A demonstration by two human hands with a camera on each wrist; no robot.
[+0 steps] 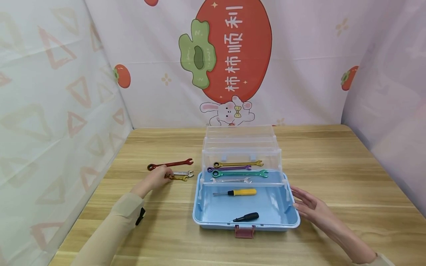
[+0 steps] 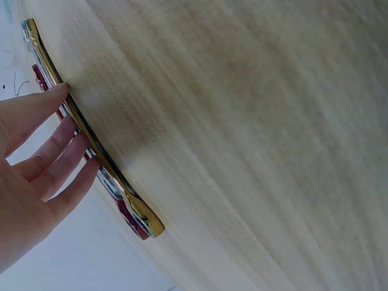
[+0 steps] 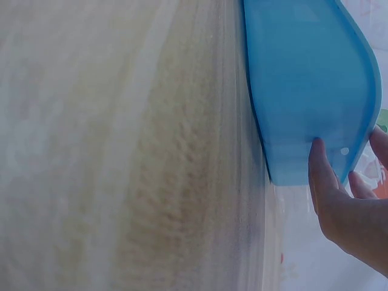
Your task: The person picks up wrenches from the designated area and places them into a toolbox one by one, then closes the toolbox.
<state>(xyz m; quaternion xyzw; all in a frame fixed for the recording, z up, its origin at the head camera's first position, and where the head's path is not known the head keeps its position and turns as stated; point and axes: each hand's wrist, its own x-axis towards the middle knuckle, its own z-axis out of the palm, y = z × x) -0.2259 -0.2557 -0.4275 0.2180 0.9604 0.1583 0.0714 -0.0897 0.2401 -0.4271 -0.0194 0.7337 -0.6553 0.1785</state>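
Observation:
In the head view my left hand (image 1: 156,180) is at the left of the table, pinching a small gold wrench (image 1: 180,178) between thumb and fingertips. A silver wrench (image 1: 181,173) and a red ratchet wrench (image 1: 173,163) lie just behind it. The left wrist view has the fingertips of the left hand (image 2: 42,163) along the gold wrench's middle. My right hand (image 1: 311,207) rests with extended fingers against the right side of the blue toolbox (image 1: 246,225). In the right wrist view, one fingertip touches the box's outer wall (image 3: 309,91).
The toolbox's clear lid (image 1: 241,144) stands raised at the back. Gold, purple, green (image 1: 239,173) and silver wrenches show through or near the clear lid section. A yellow screwdriver (image 1: 244,192) and a black screwdriver (image 1: 247,217) lie inside the box. A pink latch (image 1: 244,232) hangs in front.

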